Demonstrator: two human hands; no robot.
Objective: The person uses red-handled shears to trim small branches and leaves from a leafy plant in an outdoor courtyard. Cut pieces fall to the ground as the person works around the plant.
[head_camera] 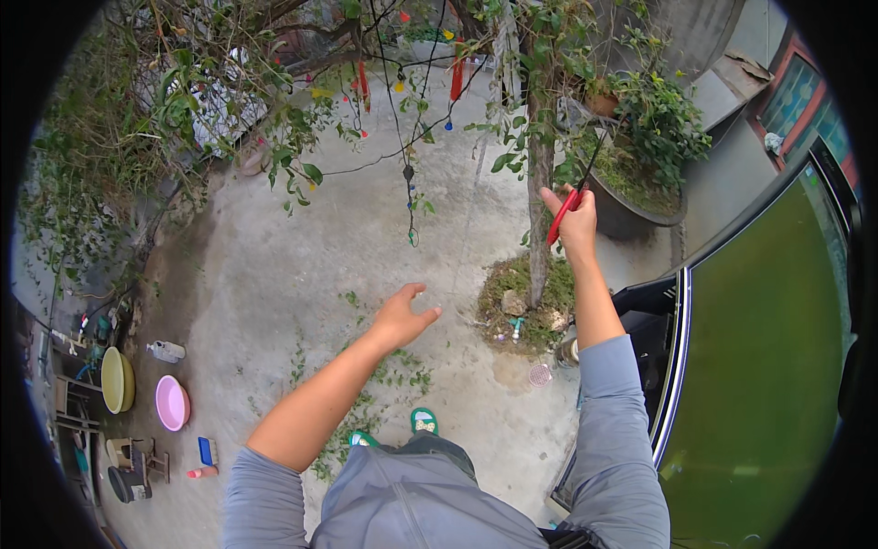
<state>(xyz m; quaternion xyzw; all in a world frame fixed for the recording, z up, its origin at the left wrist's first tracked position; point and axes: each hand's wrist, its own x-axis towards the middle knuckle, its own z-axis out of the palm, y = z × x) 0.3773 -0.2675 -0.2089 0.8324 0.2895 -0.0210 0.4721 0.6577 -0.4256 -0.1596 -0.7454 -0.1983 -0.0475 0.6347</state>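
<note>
My right hand (578, 218) grips the red handles of a pair of scissors (564, 214), their dark blades pointing up and away from me. It is close to a slender tree trunk (540, 165) with leafy vines around it. My left hand (403, 317) is held out over the concrete floor, thumb and fingers apart, with nothing in it. Beyond the left hand hangs a dark cable with small coloured bulbs (409, 199). Cut-looking leafy sprigs (405, 370) lie scattered on the floor around my green slippers (424, 420).
To the right stands a large glass tank of green water (761, 343). A big planter (638, 206) sits behind the trunk. At left are a yellow basin (118, 379), a pink basin (172, 403) and a blue brush (206, 451). Tangled branches (206, 82) hang overhead.
</note>
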